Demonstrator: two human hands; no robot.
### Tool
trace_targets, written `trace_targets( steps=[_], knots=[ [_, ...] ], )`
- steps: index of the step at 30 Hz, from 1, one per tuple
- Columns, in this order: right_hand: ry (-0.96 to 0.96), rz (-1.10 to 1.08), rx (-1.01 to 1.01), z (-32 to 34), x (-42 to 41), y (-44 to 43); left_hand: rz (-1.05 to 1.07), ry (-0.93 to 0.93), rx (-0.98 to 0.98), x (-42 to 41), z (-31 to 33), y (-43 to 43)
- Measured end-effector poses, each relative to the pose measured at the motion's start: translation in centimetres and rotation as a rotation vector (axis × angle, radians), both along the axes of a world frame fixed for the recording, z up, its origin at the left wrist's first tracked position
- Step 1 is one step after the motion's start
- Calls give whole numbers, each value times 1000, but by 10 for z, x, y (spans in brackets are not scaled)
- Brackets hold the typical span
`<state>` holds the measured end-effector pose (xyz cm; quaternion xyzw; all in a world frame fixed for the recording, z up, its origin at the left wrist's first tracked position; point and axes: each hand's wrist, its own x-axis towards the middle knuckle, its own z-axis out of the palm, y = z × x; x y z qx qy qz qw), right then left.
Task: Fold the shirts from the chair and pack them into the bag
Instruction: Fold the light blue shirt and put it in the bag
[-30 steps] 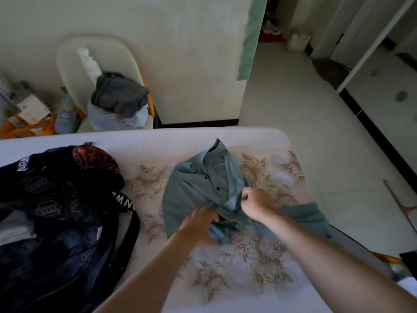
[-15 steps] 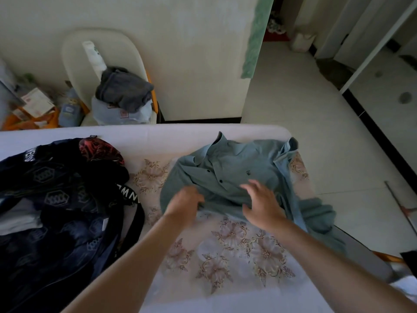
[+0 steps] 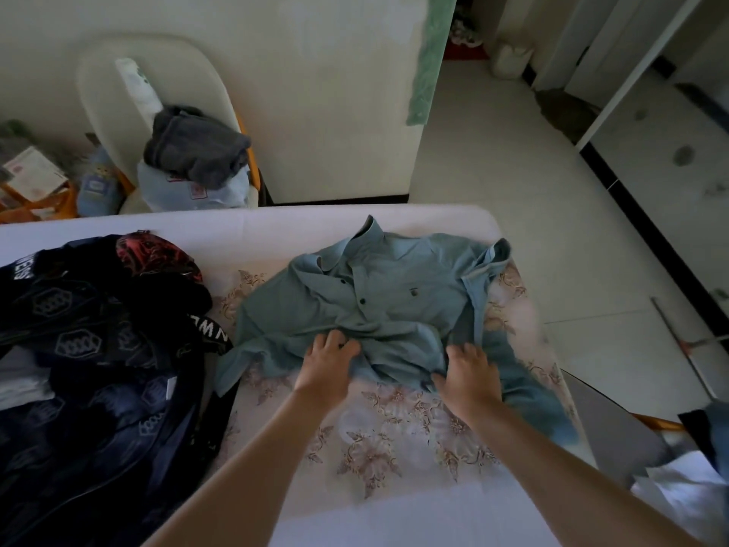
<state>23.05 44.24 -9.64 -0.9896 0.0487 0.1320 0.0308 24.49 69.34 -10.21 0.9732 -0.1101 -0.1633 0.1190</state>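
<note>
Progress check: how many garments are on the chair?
2: a dark grey garment on top, a pale blue garment under it, both on the chair seat. More may be hidden beneath.

Floral bedspread (image 3: 394, 440), papers (image 3: 33, 173) in orange basket (image 3: 65, 201)
</note>
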Motion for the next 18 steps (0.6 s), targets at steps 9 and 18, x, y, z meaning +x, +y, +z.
trace_targets(
  steps=[9, 18],
  knots=[
    [129, -142, 551, 44, 44, -14, 53, 395, -156, 42, 41, 49],
    [-181, 406, 342, 27, 5, 19, -28, -270, -388, -5, 15, 6]
  ],
)
